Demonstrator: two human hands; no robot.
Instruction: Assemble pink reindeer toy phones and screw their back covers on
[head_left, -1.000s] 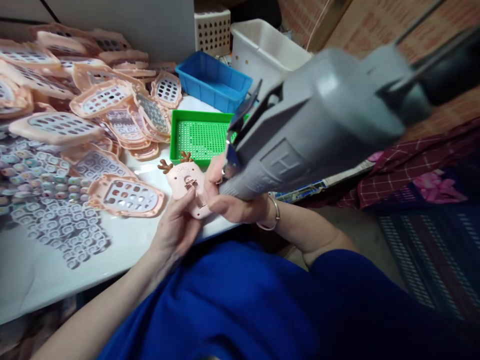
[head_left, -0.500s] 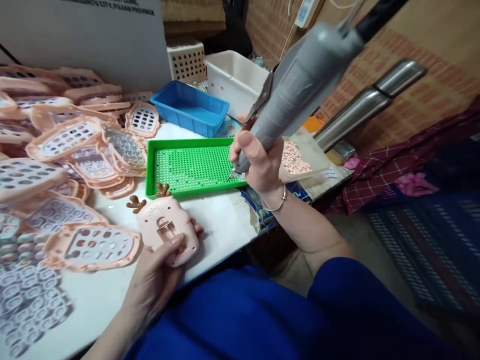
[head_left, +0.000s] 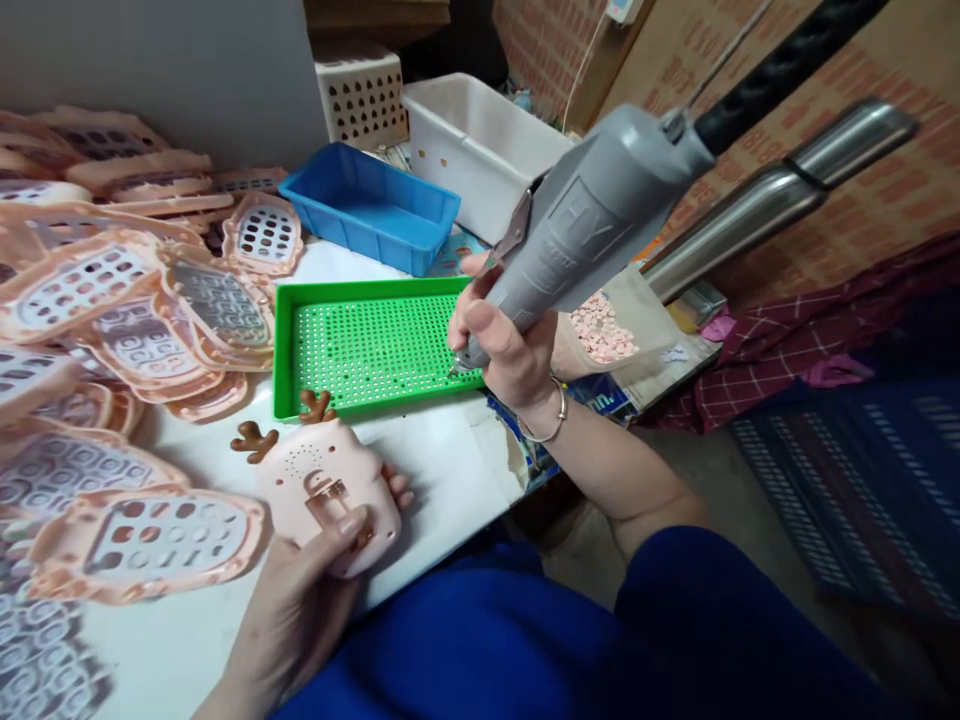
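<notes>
My left hand point(head_left: 307, 570) is closed around a pale pink toy casing point(head_left: 330, 470) with brown antlers, its thumb lying by the open battery compartment. Screw holes and a cluster of speaker holes show on the casing's back. In my right hand point(head_left: 510, 345) is a grey electric screwdriver point(head_left: 577, 220), its tip slanting down to the left over the right end of a green perforated tray point(head_left: 285, 350). A few tiny pieces seem to lie in that tray, too small to make out. The screwdriver's tip is apart from the casing.
Pink casing halves with button panels point(head_left: 150, 545) are heaped on the left. Behind the green tray stand a blue bin point(head_left: 367, 215) and a white bin point(head_left: 480, 150). A translucent tub point(head_left: 652, 330) of small pink pieces and a steel cylinder point(head_left: 750, 230) are at the right.
The view has shifted slightly, so the bench contents sit a little lower and further left. Both hands keep their hold on the casing and the screwdriver.
</notes>
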